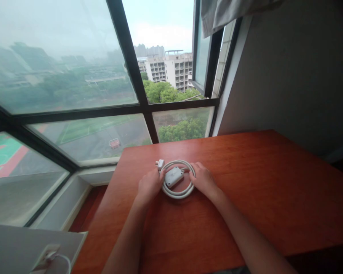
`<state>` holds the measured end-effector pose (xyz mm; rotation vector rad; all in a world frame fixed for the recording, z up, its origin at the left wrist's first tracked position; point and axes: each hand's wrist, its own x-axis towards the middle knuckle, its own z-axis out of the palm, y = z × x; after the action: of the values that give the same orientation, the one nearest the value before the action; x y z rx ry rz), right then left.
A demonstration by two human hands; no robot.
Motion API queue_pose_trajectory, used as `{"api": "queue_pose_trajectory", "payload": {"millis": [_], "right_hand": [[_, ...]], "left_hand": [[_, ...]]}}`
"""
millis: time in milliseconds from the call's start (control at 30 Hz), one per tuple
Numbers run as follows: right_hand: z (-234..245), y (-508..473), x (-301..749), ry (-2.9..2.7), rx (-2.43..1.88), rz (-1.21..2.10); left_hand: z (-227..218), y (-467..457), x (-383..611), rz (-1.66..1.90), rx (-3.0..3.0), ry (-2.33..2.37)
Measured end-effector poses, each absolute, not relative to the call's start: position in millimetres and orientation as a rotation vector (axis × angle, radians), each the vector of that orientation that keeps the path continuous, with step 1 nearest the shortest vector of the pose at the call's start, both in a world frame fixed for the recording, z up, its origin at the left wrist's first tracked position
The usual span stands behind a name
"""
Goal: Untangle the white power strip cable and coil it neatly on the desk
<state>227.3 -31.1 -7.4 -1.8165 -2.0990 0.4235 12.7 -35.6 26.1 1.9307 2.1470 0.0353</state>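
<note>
A white power strip cable [177, 193] lies coiled in a ring on the reddish wooden table [260, 190]. Its small white socket block [173, 176] rests inside the ring and the plug [159, 164] sticks out at the upper left. My left hand [149, 185] grips the coil's left side with curled fingers. My right hand [203, 179] holds the coil's right side, fingers closed over the cable.
Large dark-framed windows [131, 68] stand beyond the table's far edge, one pane swung open at the top right. A grey wall [297, 76] lines the right side. At the lower left a white ledge carries a white plug and cord [50, 257].
</note>
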Motion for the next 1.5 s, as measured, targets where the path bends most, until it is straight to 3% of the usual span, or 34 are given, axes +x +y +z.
{"api": "queue_pose_trajectory", "payload": {"millis": [633,1067,1500], "right_hand": [[-6.7,-39.7,216.5,-2.099,-1.863,0.346],[-12.0,-34.4,221.2,-2.055,-1.785,0.422],[-14.5,-33.9,224.4,-2.004,-1.712,0.422]], "left_hand": [[19.3,-31.8,3.9,0.077,1.954,2.184],[-2.5,-16.1,0.7,0.617,1.84,2.224],[-0.5,-12.0,-16.1,0.726,1.729,1.964]]}}
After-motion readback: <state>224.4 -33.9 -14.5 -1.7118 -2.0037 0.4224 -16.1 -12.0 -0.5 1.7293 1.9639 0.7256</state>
